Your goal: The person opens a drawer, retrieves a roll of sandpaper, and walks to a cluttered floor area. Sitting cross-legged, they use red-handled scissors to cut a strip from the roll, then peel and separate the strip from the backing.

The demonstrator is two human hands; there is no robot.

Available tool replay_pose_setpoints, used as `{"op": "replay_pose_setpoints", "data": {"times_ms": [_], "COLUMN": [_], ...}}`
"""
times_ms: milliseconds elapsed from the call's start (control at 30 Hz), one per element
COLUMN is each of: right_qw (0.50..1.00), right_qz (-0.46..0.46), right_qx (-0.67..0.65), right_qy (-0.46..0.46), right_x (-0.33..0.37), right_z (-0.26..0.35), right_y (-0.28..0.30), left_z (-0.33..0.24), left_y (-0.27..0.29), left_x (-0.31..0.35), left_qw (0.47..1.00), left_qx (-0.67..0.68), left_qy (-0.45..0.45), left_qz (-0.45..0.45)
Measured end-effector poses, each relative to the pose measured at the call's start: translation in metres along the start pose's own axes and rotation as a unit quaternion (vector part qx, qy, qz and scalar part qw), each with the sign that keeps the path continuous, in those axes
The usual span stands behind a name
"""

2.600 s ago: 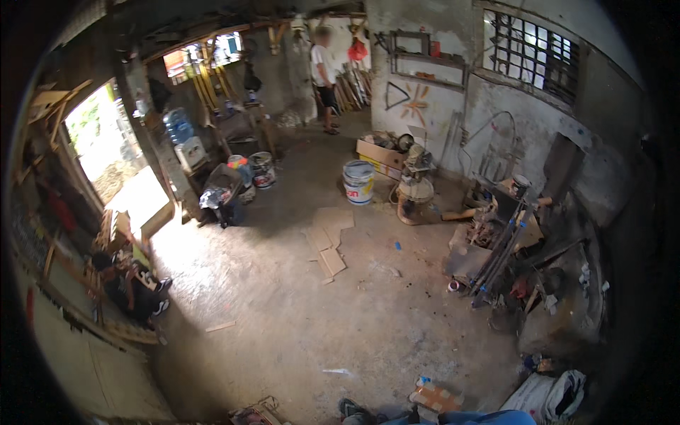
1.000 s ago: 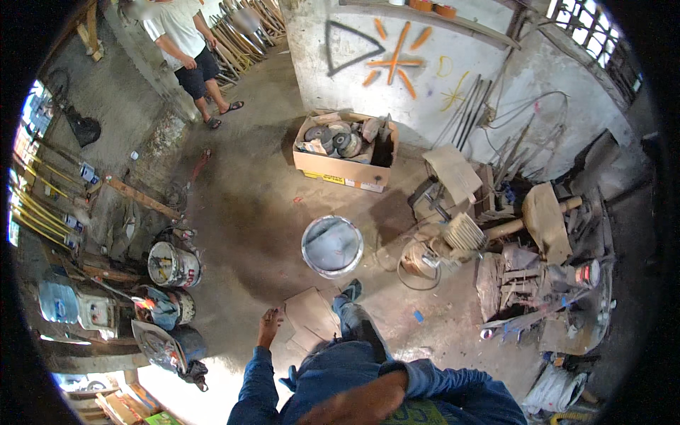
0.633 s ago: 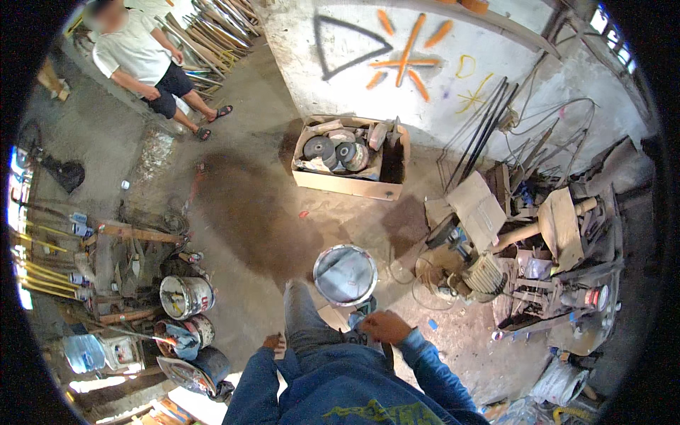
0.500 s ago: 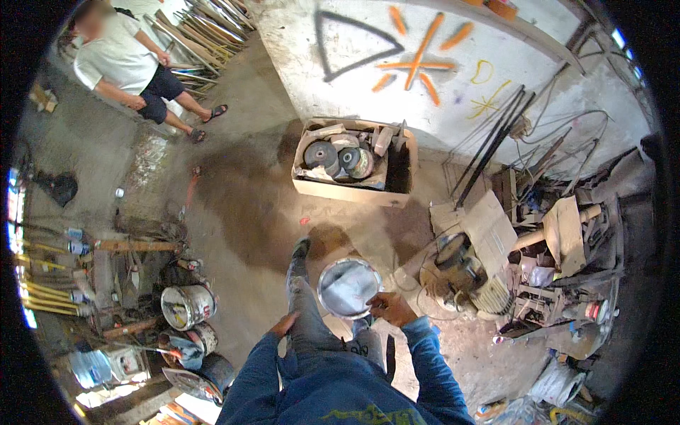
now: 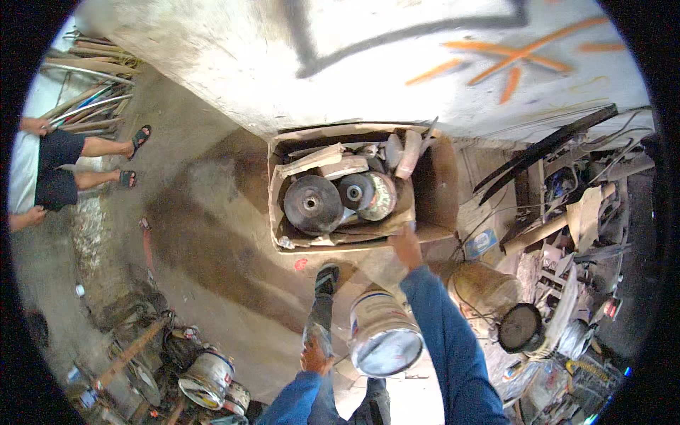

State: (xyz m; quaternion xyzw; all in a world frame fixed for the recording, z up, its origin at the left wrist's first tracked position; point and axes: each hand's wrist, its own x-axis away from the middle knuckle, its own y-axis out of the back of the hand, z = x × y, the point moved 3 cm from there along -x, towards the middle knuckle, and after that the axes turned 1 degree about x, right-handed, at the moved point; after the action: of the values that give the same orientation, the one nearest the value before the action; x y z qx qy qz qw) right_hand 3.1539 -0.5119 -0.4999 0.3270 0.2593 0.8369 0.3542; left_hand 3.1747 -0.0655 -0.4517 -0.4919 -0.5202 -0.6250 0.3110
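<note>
Sitting on concrete floor (image 5: pixel 198 234): box (image 5: pixel 435 191); painted wall (image 5: pixel 368 78) behind.

The wide fisheye view looks steeply down from the left side of the person's head, past both hands (image 5: pixel 406 248), to the floor (image 5: pixel 205 283) well below. It faces a cardboard box (image 5: pixel 435 177) above mid-picture and the painted wall (image 5: pixel 212 42) beyond.

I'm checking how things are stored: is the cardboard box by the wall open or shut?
The box is open: no lid covers its top, and round discs show inside, near the right hand.
</note>
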Motion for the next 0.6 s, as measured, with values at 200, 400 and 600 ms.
{"op": "replay_pose_setpoints", "data": {"times_ms": [200,400,600], "right_qw": [0.974,0.969,0.948], "right_qz": [-0.060,-0.118,-0.306], "right_qx": [-0.182,-0.166,0.031], "right_qy": [-0.122,-0.137,-0.080], "right_x": [-0.152,-0.116,0.026], "right_z": [-0.082,-0.033,0.144], "right_y": [-0.073,-0.052,0.076], "left_z": [0.013,0.034,0.071], "left_y": [0.024,0.011,0.019], "left_x": [-0.001,-0.013,-0.023], "left_qw": [0.998,0.997,0.981], "left_qx": [0.055,0.034,0.133], "left_qy": [-0.034,-0.064,-0.142], "left_qz": [-0.010,-0.026,0.011]}}
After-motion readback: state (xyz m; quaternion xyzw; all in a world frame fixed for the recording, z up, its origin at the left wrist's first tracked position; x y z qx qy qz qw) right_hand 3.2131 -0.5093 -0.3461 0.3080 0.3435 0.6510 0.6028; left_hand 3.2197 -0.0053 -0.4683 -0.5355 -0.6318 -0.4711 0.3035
